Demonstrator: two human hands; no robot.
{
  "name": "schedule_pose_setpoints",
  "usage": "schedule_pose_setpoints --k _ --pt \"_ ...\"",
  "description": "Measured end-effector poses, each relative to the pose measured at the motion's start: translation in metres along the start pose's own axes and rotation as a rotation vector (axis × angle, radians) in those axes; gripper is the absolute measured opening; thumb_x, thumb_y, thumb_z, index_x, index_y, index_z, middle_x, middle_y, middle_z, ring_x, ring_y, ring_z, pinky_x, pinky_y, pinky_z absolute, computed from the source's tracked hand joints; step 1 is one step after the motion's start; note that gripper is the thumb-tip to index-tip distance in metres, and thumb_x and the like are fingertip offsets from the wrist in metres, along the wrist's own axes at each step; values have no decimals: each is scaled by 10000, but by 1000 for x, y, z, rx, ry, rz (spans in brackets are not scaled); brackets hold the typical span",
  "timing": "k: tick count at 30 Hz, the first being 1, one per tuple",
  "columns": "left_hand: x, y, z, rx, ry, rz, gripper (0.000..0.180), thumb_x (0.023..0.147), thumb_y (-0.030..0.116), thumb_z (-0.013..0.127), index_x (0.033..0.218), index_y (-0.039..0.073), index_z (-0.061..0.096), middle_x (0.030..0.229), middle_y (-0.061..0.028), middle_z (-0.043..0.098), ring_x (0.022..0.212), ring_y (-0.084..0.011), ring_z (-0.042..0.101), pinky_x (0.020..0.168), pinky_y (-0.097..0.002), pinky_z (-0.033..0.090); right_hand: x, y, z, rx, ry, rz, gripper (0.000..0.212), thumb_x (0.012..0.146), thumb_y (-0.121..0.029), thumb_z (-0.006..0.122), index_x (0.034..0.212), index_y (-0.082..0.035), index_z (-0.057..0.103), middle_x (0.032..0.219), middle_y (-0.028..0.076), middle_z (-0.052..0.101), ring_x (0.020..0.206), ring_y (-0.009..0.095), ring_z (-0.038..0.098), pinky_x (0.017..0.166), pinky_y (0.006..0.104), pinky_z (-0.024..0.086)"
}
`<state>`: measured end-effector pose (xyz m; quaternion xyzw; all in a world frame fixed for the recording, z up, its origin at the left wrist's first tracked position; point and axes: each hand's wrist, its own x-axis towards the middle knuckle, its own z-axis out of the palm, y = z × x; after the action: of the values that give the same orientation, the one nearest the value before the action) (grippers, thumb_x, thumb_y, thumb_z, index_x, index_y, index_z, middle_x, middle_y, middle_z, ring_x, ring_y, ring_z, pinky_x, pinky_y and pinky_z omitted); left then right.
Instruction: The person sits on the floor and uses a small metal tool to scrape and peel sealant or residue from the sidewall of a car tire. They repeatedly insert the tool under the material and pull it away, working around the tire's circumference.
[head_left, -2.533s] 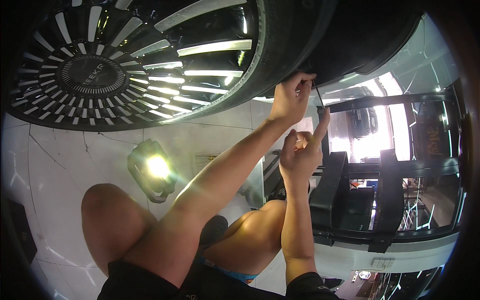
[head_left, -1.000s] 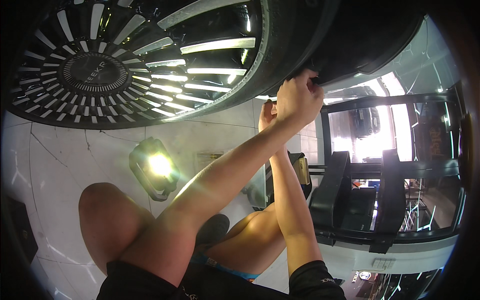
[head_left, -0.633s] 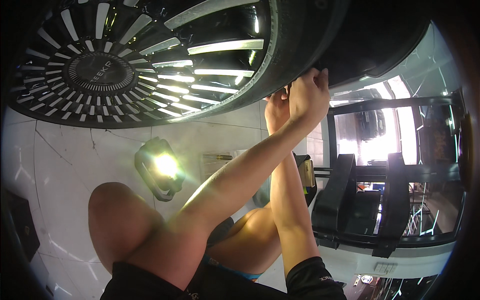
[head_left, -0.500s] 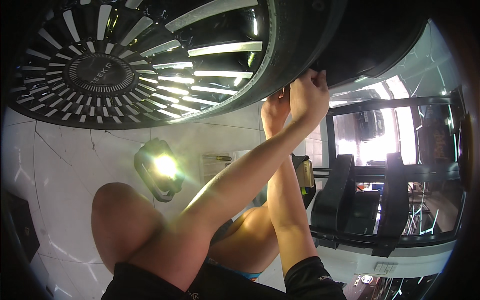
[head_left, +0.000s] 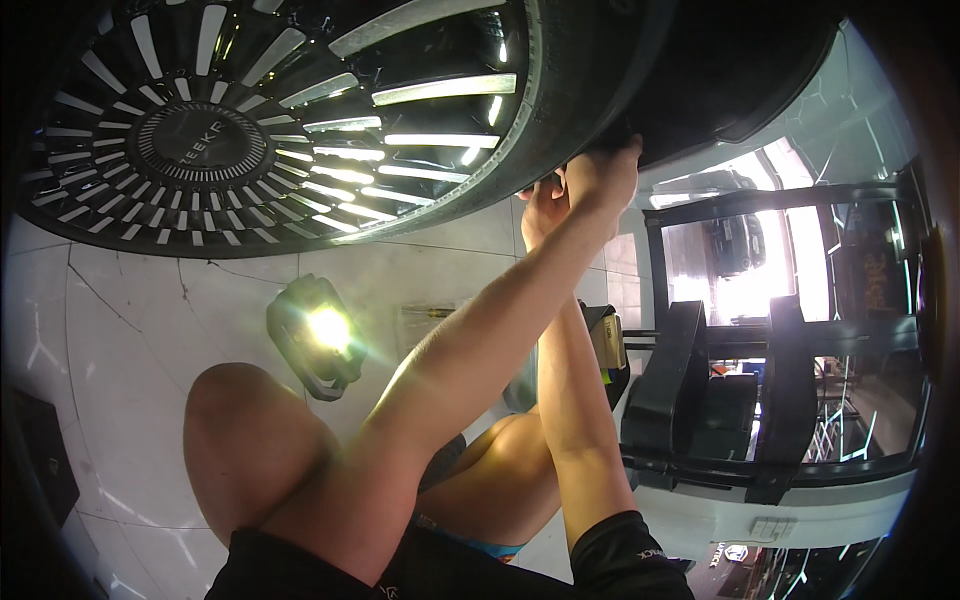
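Observation:
My forearms cross below the car's wheel. My left hand reaches up at the right, between the black tyre and the dark wheel-arch lining. Its fingers bend into the dark gap; one stays visible against the lining's lower edge, and their tips are hidden. Behind and left of it is my right hand, close under the tyre. Its fingers are curled, partly covered by the left hand and wrist. What either hand grips cannot be made out. The wheel's black rim has pale radial bars.
A lit work lamp stands on the tiled floor left of my arms. A screwdriver-like tool lies near my left forearm. Right of my knees is a dark pouch; farther right stands a black frame with straps.
My left hand has shifted slightly left and deeper into the gap, hiding more of its fingers. The right hand stays nearly in place. The view has tilted slightly.

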<state>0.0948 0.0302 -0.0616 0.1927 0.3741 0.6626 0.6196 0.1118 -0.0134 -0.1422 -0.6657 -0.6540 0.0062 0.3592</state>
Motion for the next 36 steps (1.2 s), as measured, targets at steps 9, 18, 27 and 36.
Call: schedule_pose_setpoints --k 9,18,27,36 --pt "0 7 5 13 77 29 344 994 319 733 1099 3 648 740 -32 571 595 -150 528 635 -338 444 3 -20 2 341 -63 135 153 1043 -148 609 1138 -51 680 932 65 762 701 172 717 697 305 527" --pt "-18 28 -14 -334 -189 -201 188 976 205 739 918 37 679 758 -42 599 612 -144 558 591 -297 427 7 4 -9 413 -300 123 200 1047 -132 637 1215 -28 668 1043 95 730 735 201 731 670 316 548" --pt "-8 20 -10 -252 -176 -103 147 972 175 730 921 48 677 792 -51 650 615 -127 567 591 -290 450 -9 27 -101 218 -513 -102 249 1071 -187 658 1252 -19 695 1182 69 728 855 145 733 732 300 585" --pt "-4 12 -13 -173 -207 3 187 982 225 736 1026 54 674 783 -25 647 632 -91 545 598 -276 443 -18 -5 -125 309 -414 266 277 1082 -196 607 1261 -16 717 1060 62 778 783 147 737 679 269 546"
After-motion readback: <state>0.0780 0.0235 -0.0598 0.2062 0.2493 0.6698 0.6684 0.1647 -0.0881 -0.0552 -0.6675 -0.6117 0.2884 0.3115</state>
